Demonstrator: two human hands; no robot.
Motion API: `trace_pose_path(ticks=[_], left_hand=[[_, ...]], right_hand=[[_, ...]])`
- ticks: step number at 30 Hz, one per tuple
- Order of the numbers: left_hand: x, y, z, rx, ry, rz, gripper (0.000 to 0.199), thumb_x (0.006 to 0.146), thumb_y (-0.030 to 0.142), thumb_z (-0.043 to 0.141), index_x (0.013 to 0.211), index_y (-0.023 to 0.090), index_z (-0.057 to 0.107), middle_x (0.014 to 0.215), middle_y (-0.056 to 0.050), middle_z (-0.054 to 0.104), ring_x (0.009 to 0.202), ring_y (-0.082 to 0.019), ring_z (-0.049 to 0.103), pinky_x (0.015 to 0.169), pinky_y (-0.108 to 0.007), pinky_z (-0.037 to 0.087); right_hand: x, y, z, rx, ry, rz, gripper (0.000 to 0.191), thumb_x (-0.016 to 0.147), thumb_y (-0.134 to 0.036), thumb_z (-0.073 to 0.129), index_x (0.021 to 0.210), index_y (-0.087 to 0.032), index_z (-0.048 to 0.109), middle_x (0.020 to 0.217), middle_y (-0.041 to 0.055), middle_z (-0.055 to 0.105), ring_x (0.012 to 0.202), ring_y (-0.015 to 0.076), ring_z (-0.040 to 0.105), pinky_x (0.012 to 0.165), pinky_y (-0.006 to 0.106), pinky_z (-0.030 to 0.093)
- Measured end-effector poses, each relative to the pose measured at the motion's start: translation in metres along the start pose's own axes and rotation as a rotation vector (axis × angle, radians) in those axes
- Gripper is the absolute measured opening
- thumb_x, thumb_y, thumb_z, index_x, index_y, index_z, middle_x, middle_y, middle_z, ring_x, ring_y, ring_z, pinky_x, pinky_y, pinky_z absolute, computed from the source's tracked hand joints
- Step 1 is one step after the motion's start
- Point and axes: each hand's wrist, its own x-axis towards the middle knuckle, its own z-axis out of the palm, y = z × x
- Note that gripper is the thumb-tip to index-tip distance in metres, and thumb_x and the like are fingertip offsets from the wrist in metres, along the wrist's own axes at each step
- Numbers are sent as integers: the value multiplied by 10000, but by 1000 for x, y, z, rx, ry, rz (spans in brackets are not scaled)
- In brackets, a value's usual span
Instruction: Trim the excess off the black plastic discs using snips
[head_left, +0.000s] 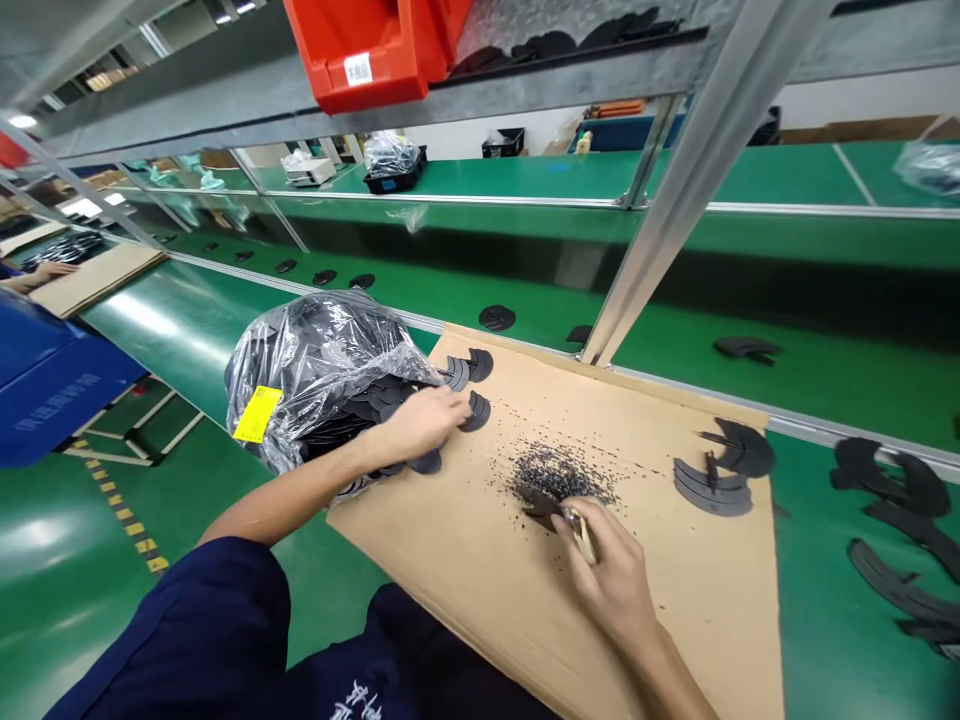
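Observation:
My left hand point(429, 420) has its fingers bent together at the edge of a black curved plastic part point(477, 411) on the cardboard sheet point(480, 570). Its fingertips seem to grip that part, though the contact is partly hidden. Two similar parts, one grey-black point(456, 373), lie just beyond. My right hand point(611, 565) is closed around a cream-handled hand tool point(583, 540); its kind cannot be made out. The tool's front end meets a dark piece point(537, 503) at the near edge of a scatter of small black bits point(559, 468).
Left of the cardboard, a clear plastic bag point(322, 335) with a yellow label point(259, 414) bulges with black parts. Curved parts point(712, 488) lie at the cardboard's right end. A metal post point(697, 150) rises behind it. Overhead hangs a red bin point(375, 50). Another person's hand point(54, 270) shows far left.

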Motion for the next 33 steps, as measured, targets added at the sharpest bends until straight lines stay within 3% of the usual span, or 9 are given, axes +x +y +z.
trace_pose_path(ticks=[3, 6, 8, 12, 17, 22, 26, 30, 33], left_hand=[[-22, -14, -8, 85, -103, 3, 56, 919, 167, 594, 958, 150, 630, 942, -89, 654, 887, -238, 621, 780, -330, 488], [-46, -10, -5, 103, -199, 42, 270, 826, 208, 744, 1056, 176, 607, 1033, -76, 636, 942, -249, 616, 794, -330, 484], [-56, -7, 1, 107, -192, 10, 318, 809, 203, 764, 1078, 178, 598, 1061, -85, 626, 959, -257, 613, 804, -340, 485], [-61, -4, 9, -46, -70, -73, 55, 900, 211, 655, 911, 175, 614, 923, -69, 638, 862, -225, 628, 751, -314, 493], [-43, 20, 10, -719, 199, -181, 242, 946, 402, 602, 879, 172, 635, 750, -3, 615, 642, -133, 586, 584, -229, 476], [-2, 71, 22, -1404, 118, -202, 357, 863, 489, 685, 999, 169, 605, 819, -6, 623, 606, -117, 610, 498, -215, 527], [18, 93, 32, -1452, 144, -150, 385, 824, 416, 743, 1088, 176, 598, 933, -35, 666, 759, -132, 645, 600, -201, 536], [19, 97, 41, -1402, 278, -130, 277, 845, 363, 732, 970, 177, 569, 852, -8, 657, 769, -117, 627, 685, -206, 512], [17, 98, 48, -1435, 327, -120, 291, 865, 360, 714, 1015, 192, 530, 840, -1, 666, 769, -121, 642, 707, -224, 521]], right_hand=[[-1, 1, -1, 29, 70, 124, 104, 944, -320, 595, 987, -229, 618, 830, 55, 665, 703, 199, 622, 670, 315, 504], [-1, 3, -1, 100, 104, 279, 218, 930, -436, 613, 979, -224, 628, 790, 37, 647, 668, 193, 592, 648, 310, 487], [0, 4, -1, 165, 101, 383, 290, 911, -503, 622, 969, -219, 632, 750, 20, 624, 644, 184, 566, 619, 298, 470], [1, 1, -1, 280, 109, 530, 370, 872, -575, 642, 930, -210, 626, 754, 8, 593, 679, 178, 539, 641, 289, 460], [0, -1, 0, 374, 113, 617, 378, 840, -587, 671, 867, -214, 613, 721, -14, 531, 674, 165, 487, 644, 285, 440], [0, -3, 0, 445, 140, 673, 385, 818, -574, 704, 943, -216, 640, 861, 23, 650, 784, 200, 575, 745, 319, 494], [0, -4, 0, 466, 151, 666, 374, 831, -569, 692, 959, -219, 656, 921, 39, 689, 857, 220, 612, 787, 334, 517], [-2, -4, -1, 431, 163, 669, 366, 850, -554, 680, 996, -219, 661, 898, 30, 684, 825, 206, 605, 767, 324, 517], [-3, -5, -1, 431, 158, 673, 361, 860, -544, 674, 1009, -216, 655, 922, 35, 694, 845, 209, 616, 783, 328, 523]])
